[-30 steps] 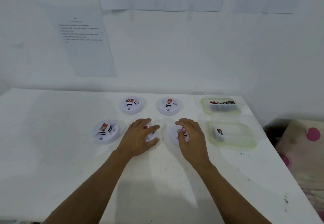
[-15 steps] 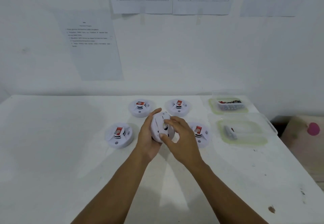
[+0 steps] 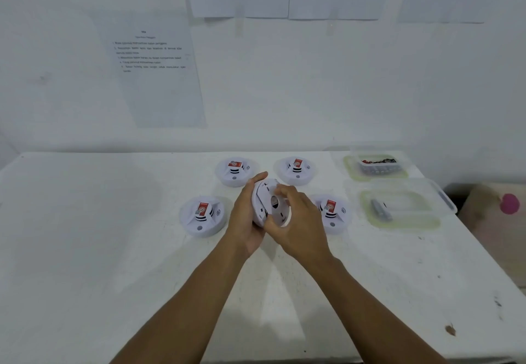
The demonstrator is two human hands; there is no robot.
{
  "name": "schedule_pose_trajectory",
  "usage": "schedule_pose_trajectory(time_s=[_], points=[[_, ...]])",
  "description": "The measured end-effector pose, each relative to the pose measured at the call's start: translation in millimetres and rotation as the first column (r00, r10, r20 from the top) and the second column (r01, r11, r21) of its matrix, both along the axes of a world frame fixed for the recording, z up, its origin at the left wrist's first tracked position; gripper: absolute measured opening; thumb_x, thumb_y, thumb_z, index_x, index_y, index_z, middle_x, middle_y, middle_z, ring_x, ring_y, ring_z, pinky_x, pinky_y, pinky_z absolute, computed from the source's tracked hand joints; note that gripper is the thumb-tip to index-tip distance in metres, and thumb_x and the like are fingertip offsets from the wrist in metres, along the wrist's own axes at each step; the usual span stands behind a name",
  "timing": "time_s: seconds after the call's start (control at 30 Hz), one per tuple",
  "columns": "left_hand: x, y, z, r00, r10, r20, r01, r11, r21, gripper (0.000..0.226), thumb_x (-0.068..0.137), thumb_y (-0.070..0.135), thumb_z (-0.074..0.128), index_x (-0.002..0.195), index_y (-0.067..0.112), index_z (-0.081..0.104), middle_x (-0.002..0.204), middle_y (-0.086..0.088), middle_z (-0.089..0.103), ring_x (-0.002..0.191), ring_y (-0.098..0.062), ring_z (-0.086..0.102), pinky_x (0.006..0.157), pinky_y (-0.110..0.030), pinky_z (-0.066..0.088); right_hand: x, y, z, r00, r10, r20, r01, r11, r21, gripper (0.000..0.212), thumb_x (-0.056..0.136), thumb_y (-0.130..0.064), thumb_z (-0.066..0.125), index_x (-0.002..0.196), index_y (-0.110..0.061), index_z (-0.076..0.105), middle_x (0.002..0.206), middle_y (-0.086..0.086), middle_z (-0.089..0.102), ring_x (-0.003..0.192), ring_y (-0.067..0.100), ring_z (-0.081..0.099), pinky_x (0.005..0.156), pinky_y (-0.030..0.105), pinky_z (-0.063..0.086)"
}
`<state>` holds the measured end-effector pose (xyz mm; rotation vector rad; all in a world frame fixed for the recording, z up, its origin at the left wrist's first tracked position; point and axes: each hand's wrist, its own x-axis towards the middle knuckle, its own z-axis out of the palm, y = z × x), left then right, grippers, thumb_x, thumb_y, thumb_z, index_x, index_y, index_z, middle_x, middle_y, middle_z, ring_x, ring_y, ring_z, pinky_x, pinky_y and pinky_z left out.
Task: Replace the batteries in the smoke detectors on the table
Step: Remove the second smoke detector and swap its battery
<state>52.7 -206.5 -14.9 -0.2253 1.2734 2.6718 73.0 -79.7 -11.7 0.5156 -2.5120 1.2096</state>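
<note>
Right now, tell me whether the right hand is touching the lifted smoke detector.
Touching. The head view shows the right hand with fingers and thumb gripping the rim of the lifted smoke detector.

surface: white table (image 3: pixel 99 250); on it: four smoke detectors (image 3: pixel 202 215); far right: two clear containers (image 3: pixel 410 224)

White table (image 3: pixel 85 250) stood against a white wall (image 3: pixel 284 93). Printed sheets (image 3: pixel 153 79) hung taped there. Dark stain (image 3: pixel 450 330) marked the table's near right.
</note>
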Motion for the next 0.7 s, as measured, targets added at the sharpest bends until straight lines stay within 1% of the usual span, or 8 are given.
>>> schedule_pose_trajectory(time_s=[0.07,0.17,0.23,0.33,0.43,0.53,0.6,0.7], points=[[-1.5,-3.1,2.6,1.000,0.014,0.022,-0.015,1.000,0.007,0.033,0.091,0.044,0.060,0.118,0.026,0.070,0.108,-0.006,0.071,0.096,-0.021,0.069,0.089,-0.037,0.053,-2.3,0.4,2.4,0.999,-0.008,-0.048,0.010,0.998,0.059,0.039,0.082,-0.029,0.066,0.120,-0.022,0.059,0.108,-0.008,0.069,0.093,0.008,0.061,0.077,0.018,0.047],[-7.7,-11.6,2.4,1.000,0.020,0.005,-0.020,1.000,0.009,0.053,0.091,0.046,0.059,0.135,0.016,0.056,0.121,-0.010,0.064,0.109,-0.026,0.062,0.094,-0.042,0.052,-8.7,3.6,8.2,0.987,-0.035,-0.156,0.039,0.999,0.023,0.019,0.088,-0.022,0.060,0.106,-0.018,0.067,0.088,-0.007,0.071,0.074,0.007,0.063,0.064,0.021,0.051],[-9.9,-19.8,3.0,0.997,0.071,-0.037,-0.069,0.996,0.051,0.054,0.084,0.045,0.061,0.130,0.017,0.059,0.124,-0.012,0.063,0.114,-0.029,0.059,0.101,-0.048,0.046,-17.9,9.9,12.5,0.978,-0.077,-0.193,0.070,0.997,-0.044,0.012,0.092,-0.015,0.060,0.100,-0.015,0.069,0.083,-0.007,0.071,0.070,0.005,0.062,0.065,0.022,0.052],[-13.2,-39.2,3.5,0.981,0.160,-0.107,-0.148,0.982,0.113,0.039,0.085,0.045,0.054,0.115,0.023,0.065,0.126,-0.009,0.062,0.117,-0.031,0.056,0.106,-0.052,0.038,-36.7,25.0,14.0,0.982,-0.080,-0.170,0.070,0.996,-0.063,0.014,0.092,-0.009,0.059,0.097,-0.013,0.072,0.083,-0.006,0.073,0.071,0.009,0.065,0.068,0.027,0.054],[-16.6,-57.0,1.7,0.977,0.181,-0.114,-0.167,0.978,0.124,0.034,0.094,0.044,0.045,0.112,0.025,0.066,0.127,-0.007,0.064,0.120,-0.031,0.056,0.109,-0.054,0.035,-57.3,33.1,2.1,0.999,0.011,-0.052,-0.002,0.986,0.167,0.018,0.092,-0.010,0.059,0.098,-0.017,0.075,0.088,-0.005,0.076,0.078,0.015,0.069,0.075,0.037,0.055],[-17.1,-59.3,3.0,0.980,0.163,-0.111,-0.149,0.981,0.125,0.038,0.093,0.044,0.047,0.120,0.023,0.063,0.134,-0.008,0.060,0.126,-0.033,0.052,0.112,-0.055,0.033,-71.6,24.8,-4.8,0.996,0.053,0.074,-0.078,0.911,0.405,0.024,0.096,-0.016,0.054,0.102,-0.025,0.075,0.099,-0.011,0.075,0.092,0.016,0.067,0.084,0.035,0.045],[-16.9,-56.1,3.4,0.983,0.153,-0.098,-0.142,0.983,0.120,0.045,0.093,0.043,0.048,0.132,0.021,0.056,0.143,-0.011,0.053,0.132,-0.034,0.048,0.113,-0.054,0.032,-76.9,17.0,-5.4,0.993,0.046,0.112,-0.095,0.868,0.488,0.029,0.098,-0.016,0.049,0.106,-0.027,0.074,0.104,-0.011,0.074,0.096,0.016,0.065,0.084,0.034,0.035],[-18.4,-51.0,0.8,0.987,0.144,-0.072,-0.135,0.983,0.122,0.050,0.098,0.043,0.044,0.142,0.018,0.047,0.146,-0.011,0.049,0.129,-0.032,0.050,0.112,-0.051,0.035,-82.0,12.7,-10.0,0.993,0.016,0.116,-0.076,0.844,0.531,0.033,0.098,-0.014,0.046,0.109,-0.028,0.073,0.104,-0.010,0.073,0.097,0.016,0.062,0.087,0.037,0.029]])
